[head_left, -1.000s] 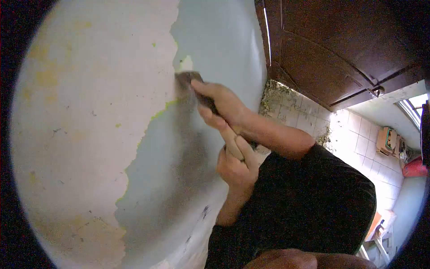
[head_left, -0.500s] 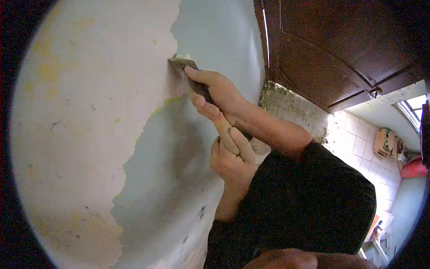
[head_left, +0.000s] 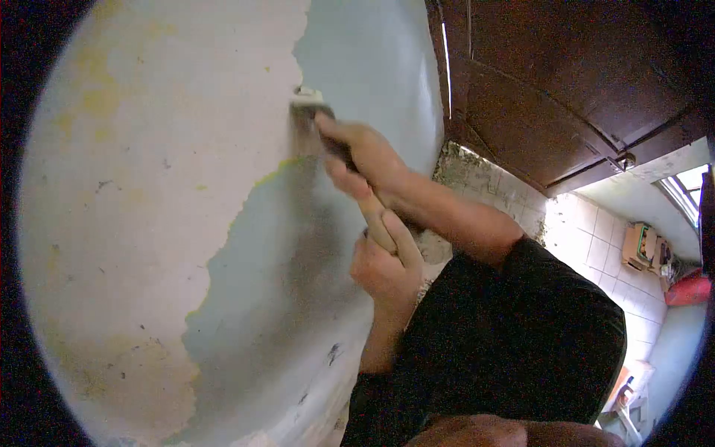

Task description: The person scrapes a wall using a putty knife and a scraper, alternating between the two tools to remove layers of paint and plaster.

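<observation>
A wall scraper (head_left: 316, 113) with a dark, blurred head rests against the wall, where pale blue paint (head_left: 261, 246) borders a whitish-pink scraped surface (head_left: 164, 186). A whitish flake of paint (head_left: 307, 95) sits at its blade edge. My right hand (head_left: 365, 160) is closed around the scraper close to the head, thumb along the top. Further down, my left hand (head_left: 387, 261) is wrapped round what looks like its pale handle. Dust coats the fingers of both hands. My right palm and forearm hide part of the tool.
Dark brown door panels (head_left: 566, 82) with a latch stand at upper right. Beyond my black sleeve (head_left: 514, 335) are white tiles (head_left: 596, 231), a cardboard box (head_left: 640, 246) and a red object (head_left: 689, 289). Yellow stains (head_left: 93, 74) mark the wall's upper left.
The scraper head has shifted slightly right and down in the view and is more blurred. The whitish flake at its edge stands out more. The whole view has shifted slightly.
</observation>
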Tool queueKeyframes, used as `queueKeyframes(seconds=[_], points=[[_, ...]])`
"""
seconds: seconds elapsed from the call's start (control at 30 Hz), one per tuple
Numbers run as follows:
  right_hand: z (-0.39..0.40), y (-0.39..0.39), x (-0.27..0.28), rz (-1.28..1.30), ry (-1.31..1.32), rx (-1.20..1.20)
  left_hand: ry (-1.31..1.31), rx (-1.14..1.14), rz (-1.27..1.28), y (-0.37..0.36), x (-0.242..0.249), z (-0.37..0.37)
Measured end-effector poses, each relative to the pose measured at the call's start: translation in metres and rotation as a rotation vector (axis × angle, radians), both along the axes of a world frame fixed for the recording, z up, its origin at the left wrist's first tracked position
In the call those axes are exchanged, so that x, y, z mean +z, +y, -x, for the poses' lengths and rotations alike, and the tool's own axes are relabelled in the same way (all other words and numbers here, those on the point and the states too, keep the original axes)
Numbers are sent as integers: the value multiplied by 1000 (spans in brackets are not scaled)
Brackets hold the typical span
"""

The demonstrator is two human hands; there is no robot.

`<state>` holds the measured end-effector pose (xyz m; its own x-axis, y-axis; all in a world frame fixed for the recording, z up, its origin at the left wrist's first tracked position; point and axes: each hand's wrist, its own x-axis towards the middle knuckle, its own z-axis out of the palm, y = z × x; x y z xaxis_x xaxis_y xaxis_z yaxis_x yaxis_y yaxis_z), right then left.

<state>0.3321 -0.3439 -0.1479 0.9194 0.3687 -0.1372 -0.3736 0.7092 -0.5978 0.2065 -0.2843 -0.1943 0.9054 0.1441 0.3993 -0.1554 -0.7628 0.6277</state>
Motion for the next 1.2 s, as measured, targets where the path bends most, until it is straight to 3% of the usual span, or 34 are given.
queueKeyframes(seconds=[0.07,0.17,0.27,0.37,0.47,0.57,0.67,0.7,0.8,0.87,0.93,1.0,1.2], points=[[-4,-1,-9,-20,21,-25,-165,-7,-133,2,0,-17],[-8,-8,-9,-106,-83,44,-120,-2,-80,-5,6,-15],[2,-6,-2,46,40,5,-132,-2,-33,-4,-19,4],[5,-7,-15,34,60,67,-98,-3,0,-8,-2,-11],[-12,-14,-26,-185,-121,123,-99,38,-80,-11,1,-11],[3,-6,-18,-13,68,84,-179,-11,-31,-8,-18,-2],[-36,-5,-27,37,-56,-91,-38,38,-35,-8,1,-30],[-37,-12,-7,-103,13,-125,-40,45,-33,-9,4,-28],[-25,-16,-13,70,-33,-130,-8,50,-118,-18,8,-28],[-11,-16,-13,65,-62,-59,-166,14,-81,-22,-11,-8],[-10,-16,-14,61,19,-19,-75,4,-17,-25,0,-12],[-9,-23,-12,3,53,28,-145,3,-117,-27,9,-20],[-19,-18,-5,-5,46,2,-202,8,-20,-20,1,-26]])
